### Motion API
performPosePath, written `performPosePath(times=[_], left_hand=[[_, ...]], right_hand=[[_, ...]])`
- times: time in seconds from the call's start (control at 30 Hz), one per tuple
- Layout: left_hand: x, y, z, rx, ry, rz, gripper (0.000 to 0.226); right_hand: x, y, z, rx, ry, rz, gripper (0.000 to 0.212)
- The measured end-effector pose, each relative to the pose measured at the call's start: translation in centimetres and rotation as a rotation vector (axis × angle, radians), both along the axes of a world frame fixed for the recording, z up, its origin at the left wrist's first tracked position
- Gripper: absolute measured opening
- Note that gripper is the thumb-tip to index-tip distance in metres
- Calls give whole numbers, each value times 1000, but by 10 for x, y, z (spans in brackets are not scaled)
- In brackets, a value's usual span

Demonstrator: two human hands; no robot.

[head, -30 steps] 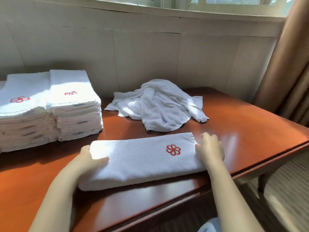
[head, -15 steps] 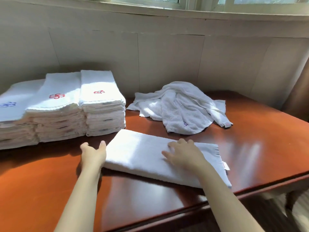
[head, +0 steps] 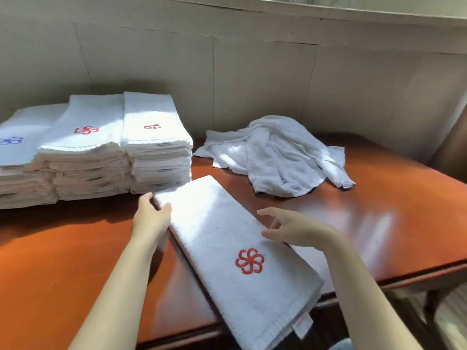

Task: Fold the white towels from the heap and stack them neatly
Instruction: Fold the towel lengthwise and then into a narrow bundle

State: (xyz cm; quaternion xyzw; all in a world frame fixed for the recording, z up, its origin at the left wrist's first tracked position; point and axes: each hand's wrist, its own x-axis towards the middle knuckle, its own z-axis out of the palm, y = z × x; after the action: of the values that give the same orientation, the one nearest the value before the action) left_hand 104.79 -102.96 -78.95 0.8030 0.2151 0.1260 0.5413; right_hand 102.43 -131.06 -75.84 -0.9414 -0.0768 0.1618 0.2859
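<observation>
Folded towel [head: 214,231] now swung end-on toward stacks [head: 156,147]; left hand [head: 151,218] grips its far corner, right hand [head: 295,228] lifted clear, fingers loosely spread; stacking judged next

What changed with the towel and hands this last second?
The folded white towel with red emblem swung from crosswise to diagonal, far end toward the white towel stacks. The right hand lifted off, open; the left hand grips its far corner. Stacks and crumpled towel heap stayed.
</observation>
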Motion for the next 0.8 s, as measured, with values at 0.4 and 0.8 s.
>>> performPosePath(times=[0.4, 0.8], left_hand=[[-31, -12, 11, -117, 11, -432, 58], [-34, 10, 23, -283, 24, -442, 52]], right_hand=[[16, 32, -11, 623, 247, 9, 56], [19, 61, -10, 727, 139, 6, 55]])
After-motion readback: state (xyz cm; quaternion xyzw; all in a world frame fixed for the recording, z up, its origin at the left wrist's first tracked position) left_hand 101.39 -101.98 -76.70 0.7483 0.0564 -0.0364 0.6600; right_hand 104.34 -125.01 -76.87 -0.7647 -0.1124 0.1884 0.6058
